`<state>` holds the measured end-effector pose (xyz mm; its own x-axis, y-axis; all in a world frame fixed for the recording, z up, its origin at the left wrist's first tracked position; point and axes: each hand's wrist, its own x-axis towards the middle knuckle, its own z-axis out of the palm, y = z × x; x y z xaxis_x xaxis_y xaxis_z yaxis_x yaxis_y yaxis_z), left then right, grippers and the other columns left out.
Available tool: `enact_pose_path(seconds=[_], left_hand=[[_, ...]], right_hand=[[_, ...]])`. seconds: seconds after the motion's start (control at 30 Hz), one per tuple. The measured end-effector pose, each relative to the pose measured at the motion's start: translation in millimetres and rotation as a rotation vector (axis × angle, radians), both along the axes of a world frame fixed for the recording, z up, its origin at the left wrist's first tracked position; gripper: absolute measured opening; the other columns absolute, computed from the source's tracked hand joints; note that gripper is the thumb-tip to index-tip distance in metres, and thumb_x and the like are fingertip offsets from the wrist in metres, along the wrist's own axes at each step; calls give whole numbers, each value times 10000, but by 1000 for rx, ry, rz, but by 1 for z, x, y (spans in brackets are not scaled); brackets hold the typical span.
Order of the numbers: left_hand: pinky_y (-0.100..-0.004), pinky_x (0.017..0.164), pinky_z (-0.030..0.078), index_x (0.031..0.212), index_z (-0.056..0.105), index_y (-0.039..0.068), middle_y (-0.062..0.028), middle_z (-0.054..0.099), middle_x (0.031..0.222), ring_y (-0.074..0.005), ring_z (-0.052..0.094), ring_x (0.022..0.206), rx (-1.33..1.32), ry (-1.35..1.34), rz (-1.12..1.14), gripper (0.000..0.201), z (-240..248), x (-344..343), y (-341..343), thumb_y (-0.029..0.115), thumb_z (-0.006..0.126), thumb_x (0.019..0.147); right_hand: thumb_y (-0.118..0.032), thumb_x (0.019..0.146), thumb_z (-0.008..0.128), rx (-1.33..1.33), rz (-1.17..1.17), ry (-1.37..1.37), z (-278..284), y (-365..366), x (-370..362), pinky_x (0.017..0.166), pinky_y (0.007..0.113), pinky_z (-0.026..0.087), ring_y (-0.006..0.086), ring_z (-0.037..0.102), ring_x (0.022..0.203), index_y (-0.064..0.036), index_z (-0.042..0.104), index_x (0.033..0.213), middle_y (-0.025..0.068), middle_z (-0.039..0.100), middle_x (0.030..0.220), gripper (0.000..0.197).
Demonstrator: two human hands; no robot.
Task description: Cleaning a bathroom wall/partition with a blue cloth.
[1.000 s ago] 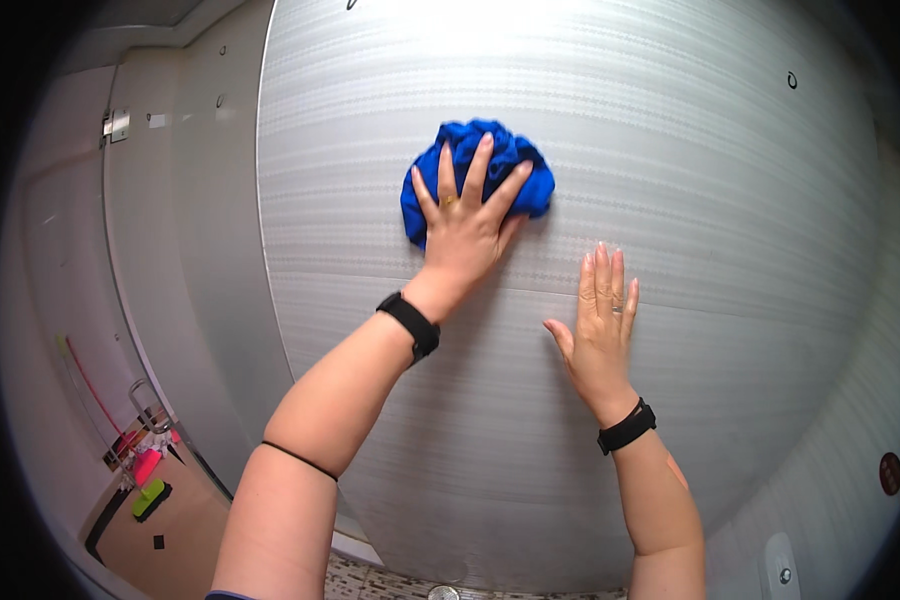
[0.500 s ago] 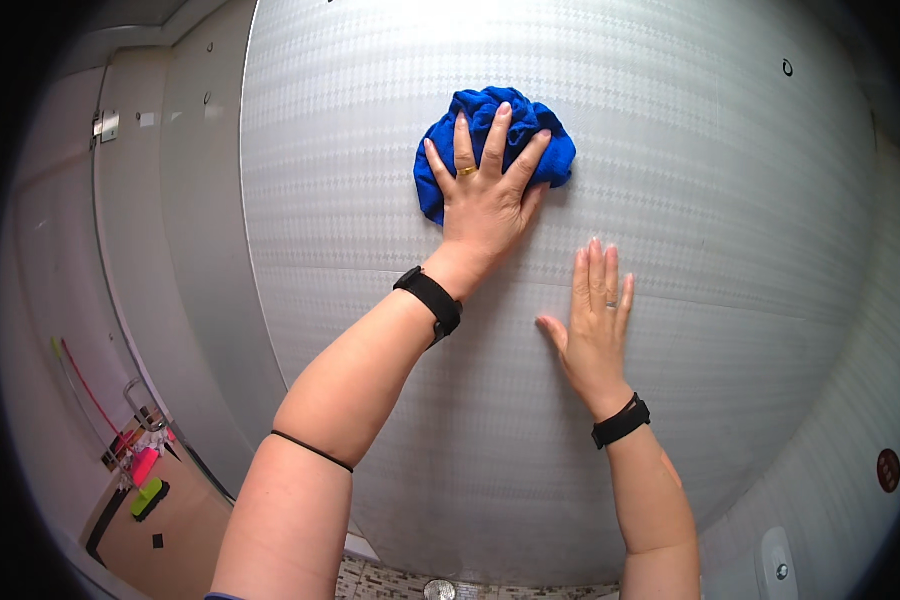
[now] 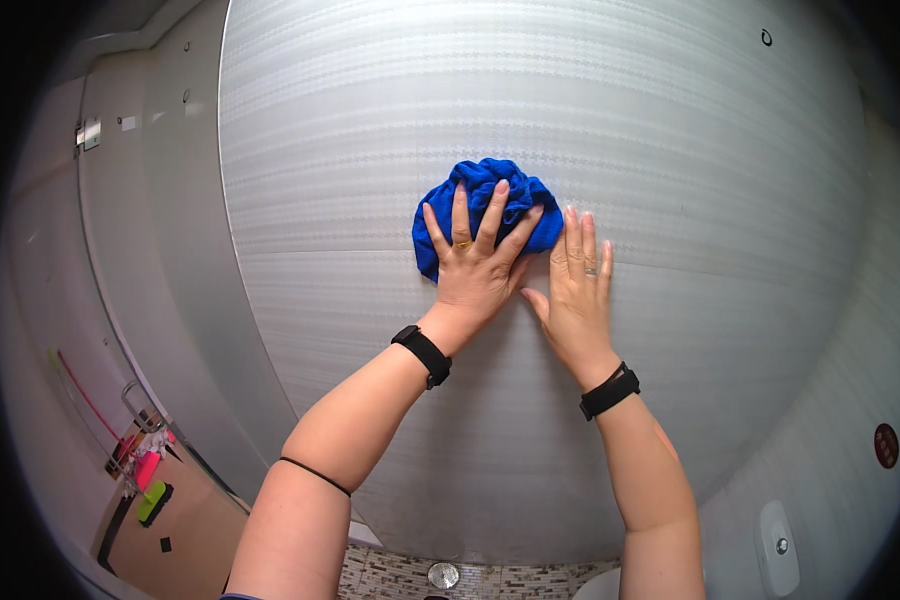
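A bunched blue cloth lies pressed against a pale, patterned, glossy wall. My left hand is spread over it, its fingers holding the cloth to the surface. Just right of the cloth, my right hand has its fingers stretched upward, the tips at the cloth's right edge. Nothing shows in that hand. Whether its palm touches the wall I cannot tell. The part of the cloth under my left palm is hidden.
A glass panel with a metal hinge stands at left. Beyond it are a green broom head and a pink dustpan. A round drain lies in the mosaic floor, and a white wall fitting is at lower right.
My left hand and the cloth have slid down the wall. My right hand has moved up and left, closing the gap to the cloth. The view has shifted slightly.
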<state>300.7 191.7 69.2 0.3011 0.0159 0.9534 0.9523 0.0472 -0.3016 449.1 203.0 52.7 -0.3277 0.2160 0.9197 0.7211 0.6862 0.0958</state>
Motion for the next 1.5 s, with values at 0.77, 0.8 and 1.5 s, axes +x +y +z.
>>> enact_pose_path(seconds=[0.77, 0.8, 1.5], left_hand=[[-705, 1001, 84, 1327, 446, 360, -21, 162, 1507, -367, 61, 1370, 65, -17, -32, 504, 105, 12, 41, 407, 603, 850], [-703, 1001, 82, 1326, 449, 357, -21, 166, 1507, -365, 66, 1369, 62, 1, -35, 501, 99, 12, 41, 406, 601, 851], [-664, 1020, 74, 1312, 474, 355, -34, 224, 1498, -356, 148, 1363, 33, 32, -22, 480, 82, 13, 51, 408, 584, 848]], right_hand=[[-309, 762, 708, -84, -41, 18, -4, 22, 5, 1113, 529, 108, 286, 75, 1416, -33, 193, 1443, 128, 120, 1525, 898], [-309, 762, 708, -97, -43, 19, -3, 21, 4, 1113, 529, 108, 286, 75, 1416, -33, 193, 1443, 128, 120, 1525, 898], [-248, 817, 665, -168, -58, 28, -13, 14, 10, 1109, 523, 130, 316, 104, 1408, 32, 228, 1411, 172, 164, 1502, 788]])
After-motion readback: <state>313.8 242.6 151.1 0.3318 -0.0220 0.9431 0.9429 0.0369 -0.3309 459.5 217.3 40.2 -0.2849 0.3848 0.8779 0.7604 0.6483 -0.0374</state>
